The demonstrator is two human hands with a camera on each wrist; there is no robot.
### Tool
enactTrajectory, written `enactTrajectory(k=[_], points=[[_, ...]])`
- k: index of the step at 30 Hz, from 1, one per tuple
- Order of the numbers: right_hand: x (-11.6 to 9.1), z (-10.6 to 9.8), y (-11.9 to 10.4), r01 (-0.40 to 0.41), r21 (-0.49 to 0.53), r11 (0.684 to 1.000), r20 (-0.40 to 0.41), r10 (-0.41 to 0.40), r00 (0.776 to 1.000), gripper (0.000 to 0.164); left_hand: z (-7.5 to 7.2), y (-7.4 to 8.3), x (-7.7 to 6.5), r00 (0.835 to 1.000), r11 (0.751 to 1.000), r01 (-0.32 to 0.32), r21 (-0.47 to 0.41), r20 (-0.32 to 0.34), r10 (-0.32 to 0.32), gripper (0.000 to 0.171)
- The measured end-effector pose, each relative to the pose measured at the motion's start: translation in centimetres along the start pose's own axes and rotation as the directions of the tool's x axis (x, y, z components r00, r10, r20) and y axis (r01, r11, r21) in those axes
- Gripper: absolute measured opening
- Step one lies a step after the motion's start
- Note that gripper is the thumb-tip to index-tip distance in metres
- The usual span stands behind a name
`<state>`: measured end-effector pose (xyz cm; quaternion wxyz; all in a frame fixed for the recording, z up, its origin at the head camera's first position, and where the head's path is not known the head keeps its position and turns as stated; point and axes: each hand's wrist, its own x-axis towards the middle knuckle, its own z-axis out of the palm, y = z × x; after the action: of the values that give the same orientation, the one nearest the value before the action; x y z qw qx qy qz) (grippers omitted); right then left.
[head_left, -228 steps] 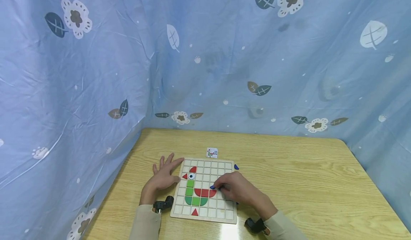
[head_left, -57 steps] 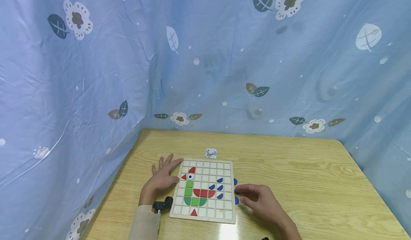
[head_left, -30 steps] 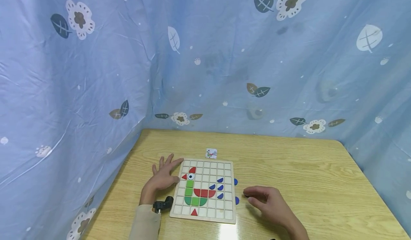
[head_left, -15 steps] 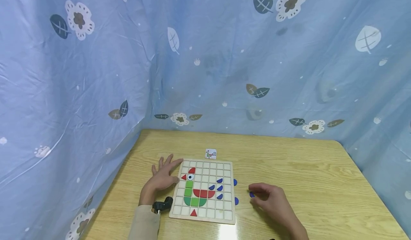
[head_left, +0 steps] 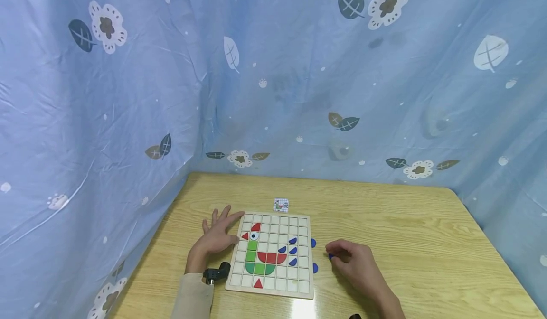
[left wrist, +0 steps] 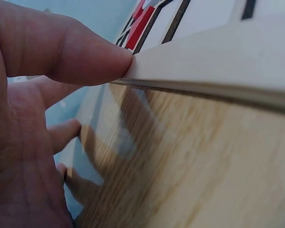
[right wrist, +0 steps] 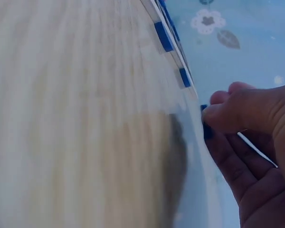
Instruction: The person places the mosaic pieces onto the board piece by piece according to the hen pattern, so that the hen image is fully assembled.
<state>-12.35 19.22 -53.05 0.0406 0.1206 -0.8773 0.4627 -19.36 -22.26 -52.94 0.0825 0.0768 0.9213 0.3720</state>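
My left hand (head_left: pixel 215 237) lies with spread fingers at the left edge of a wooden grid board (head_left: pixel 302 222). In the left wrist view its thumb (left wrist: pixel 99 61) touches the board's rim. To the right of the board, my right hand (head_left: pixel 356 264) pinches a small blue piece (right wrist: pixel 207 129) between thumb and fingers, mostly covered by them. On the board, red, green and eye pieces form a bird shape, with a red row (head_left: pixel 271 258) and a green square (head_left: pixel 251 256). Several blue half-round pieces (head_left: pixel 292 250) sit in cells right of the red row.
Two more blue pieces, one farther back (head_left: pixel 314 243) and one nearer (head_left: pixel 315 267), lie against the board's right edge. A small picture card (head_left: pixel 280 205) lies behind the board. The wooden table (head_left: pixel 384 224) meets a blue patterned curtain (head_left: pixel 290 72) at the back and sides.
Several blue half-rounds now sit on the board. My right hand has drawn a blue piece from beside the board out to the right, then shifted slightly back left. My left hand stays in place.
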Motion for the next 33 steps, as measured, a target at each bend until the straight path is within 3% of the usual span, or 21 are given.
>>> enactTrajectory(k=[5, 11, 16, 25, 33], points=[[1.1, 1.0, -0.9, -0.005, 0.043, 0.999, -0.013, 0.005, 1.0, 0.029, 0.0, -0.1, 0.0, 1.0, 1.0, -0.005, 0.0, 0.006, 0.005, 0.087], [2.7, 2.6, -1.5, 0.058, 0.053, 0.997, -0.011, -0.057, 0.998, 0.028, -0.1, -0.2, 0.0, 1.0, 1.0, -0.011, -0.003, 0.008, 0.011, 0.087], [4.0, 3.9, -2.0, 0.026, 0.068, 0.997, 0.01, -0.027, 1.0, 0.029, -0.1, -0.1, 0.0, 1.0, 1.0, -0.009, -0.011, 0.01, 0.009, 0.087], [5.4, 5.7, -2.5, 0.064, -0.051, 0.997, 0.029, -0.063, 0.998, 0.028, -0.2, -0.3, 0.0, 1.0, 1.0, -0.012, -0.012, 0.014, 0.012, 0.087], [5.7, 6.0, -3.0, 0.062, -0.127, 0.99, 0.049, -0.056, 0.997, 0.029, -0.2, -0.2, 0.0, 1.0, 1.0, -0.012, -0.014, 0.015, 0.013, 0.086]])
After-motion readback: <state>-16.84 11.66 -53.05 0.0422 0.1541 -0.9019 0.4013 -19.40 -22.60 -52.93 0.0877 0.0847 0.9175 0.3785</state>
